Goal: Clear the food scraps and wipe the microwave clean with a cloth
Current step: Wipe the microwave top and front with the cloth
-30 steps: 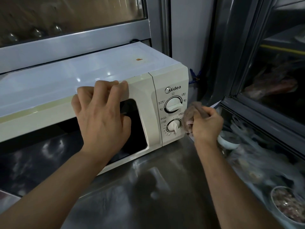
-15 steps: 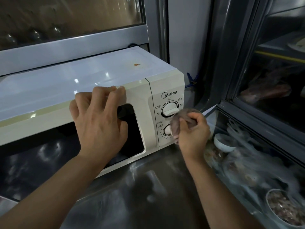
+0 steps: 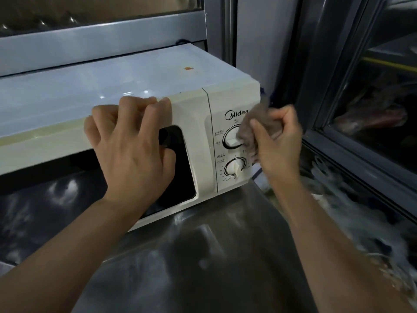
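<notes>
Cloth bunched in our right hand presses the upper dial, while our left hand, fingers curled over the microwave door's top edge, steadies it.

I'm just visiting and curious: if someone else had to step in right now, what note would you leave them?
Left hand: fingers curled over the top front edge of the microwave, steadying it.
Right hand: grips the bunched cloth, pressed to the control panel at the upper dial.
Lower dial is uncovered. The door is shut.
Left: a small orange spot sits on the microwave's top; wipe it, then the rest of the casing. The inside cannot be seen, so check it for scraps.
</notes>
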### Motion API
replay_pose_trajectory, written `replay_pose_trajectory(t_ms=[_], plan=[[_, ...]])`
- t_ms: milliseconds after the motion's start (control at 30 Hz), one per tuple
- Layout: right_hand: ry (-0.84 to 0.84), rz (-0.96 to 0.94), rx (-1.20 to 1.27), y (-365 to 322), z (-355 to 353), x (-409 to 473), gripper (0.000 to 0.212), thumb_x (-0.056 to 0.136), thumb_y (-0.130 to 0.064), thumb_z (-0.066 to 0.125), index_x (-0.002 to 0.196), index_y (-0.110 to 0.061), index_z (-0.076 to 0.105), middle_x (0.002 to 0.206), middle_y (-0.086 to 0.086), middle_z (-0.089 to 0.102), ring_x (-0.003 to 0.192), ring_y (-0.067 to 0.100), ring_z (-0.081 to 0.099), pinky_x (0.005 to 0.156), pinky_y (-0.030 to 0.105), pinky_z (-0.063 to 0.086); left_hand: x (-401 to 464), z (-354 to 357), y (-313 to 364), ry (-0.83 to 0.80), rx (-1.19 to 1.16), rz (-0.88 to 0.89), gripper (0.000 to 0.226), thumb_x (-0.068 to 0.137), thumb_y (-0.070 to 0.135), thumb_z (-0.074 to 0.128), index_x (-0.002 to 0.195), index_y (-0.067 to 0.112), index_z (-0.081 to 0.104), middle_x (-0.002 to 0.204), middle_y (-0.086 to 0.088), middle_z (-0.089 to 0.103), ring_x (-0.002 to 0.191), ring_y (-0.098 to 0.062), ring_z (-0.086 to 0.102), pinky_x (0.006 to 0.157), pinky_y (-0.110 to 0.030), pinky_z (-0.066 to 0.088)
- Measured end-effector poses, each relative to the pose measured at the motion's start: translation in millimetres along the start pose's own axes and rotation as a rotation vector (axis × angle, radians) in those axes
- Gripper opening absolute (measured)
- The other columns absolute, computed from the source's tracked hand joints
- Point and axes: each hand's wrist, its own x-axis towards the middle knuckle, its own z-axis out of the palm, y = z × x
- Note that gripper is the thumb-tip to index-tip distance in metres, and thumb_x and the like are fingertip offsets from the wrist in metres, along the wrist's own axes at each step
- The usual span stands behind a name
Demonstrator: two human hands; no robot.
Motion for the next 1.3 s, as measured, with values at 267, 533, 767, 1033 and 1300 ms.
replay_pose_trajectory(t_ms=[267,533,767,1033,1300], plan=[[-0.085,0.346,-0.221,87.2,-16.8,-67.0,0.014,0.089,-0.014,0.061,0.086,-0.012,0.047,0.083,0.014,0.062,0.067,0.017,0.063,0.05,0.02,0.048,-1.2,1.0,-1.4,0.006,-0.008,0.01,0.047,0.066,0.02,0.06,0.112,0.016,0.054,0.109,-0.007,0.051,0.094,-0.028,0.035,0.077,-0.04,0.027],[0.019,0.218,-0.047,33.9,-4.2,-33.3,0.018,0.086,-0.02,0.066,0.08,-0.028,0.051,0.075,0.016,0.064,0.054,0.011,0.063,0.045,0.024,0.049,-2.5,-4.3,-3.1,-0.029,-0.028,0.029,0.05,0.069,0.034,0.063,0.115,0.016,0.055,0.111,-0.005,0.052,0.095,-0.026,0.031,0.078,-0.042,0.031],[0.059,0.257,-0.149,72.4,-5.2,-61.7,0.009,0.088,-0.015,0.063,0.087,-0.016,0.054,0.073,-0.003,0.061,0.065,-0.002,0.06,0.06,0.017,0.048,-2.8,1.5,-6.1,-0.013,0.014,0.05,0.06,0.07,0.053,0.065,0.117,0.018,0.053,0.114,-0.006,0.052,0.097,-0.035,0.042,0.081,-0.044,0.032],[0.099,0.637,0.003,60.9,22.1,-97.1,0.012,0.092,-0.011,0.056,0.101,-0.004,0.054,0.059,-0.004,0.067,0.05,0.005,0.064,0.041,0.02,0.05,-1.5,2.3,-4.9,-0.011,0.041,0.033,0.067,0.064,0.056,0.07,0.116,0.018,0.053,0.112,-0.007,0.052,0.096,-0.037,0.045,0.081,-0.044,0.031],[0.099,0.471,-0.025,-4.4,38.8,-96.9,0.019,0.088,-0.005,0.053,0.103,-0.008,0.064,0.091,0.013,0.068,0.087,0.03,0.067,0.075,0.048,0.056,-2.1,0.3,-2.0,-0.024,0.03,0.014,0.064,0.064,0.054,0.071,0.114,0.019,0.053,0.11,-0.007,0.053,0.093,-0.035,0.044,0.081,-0.043,0.03]])
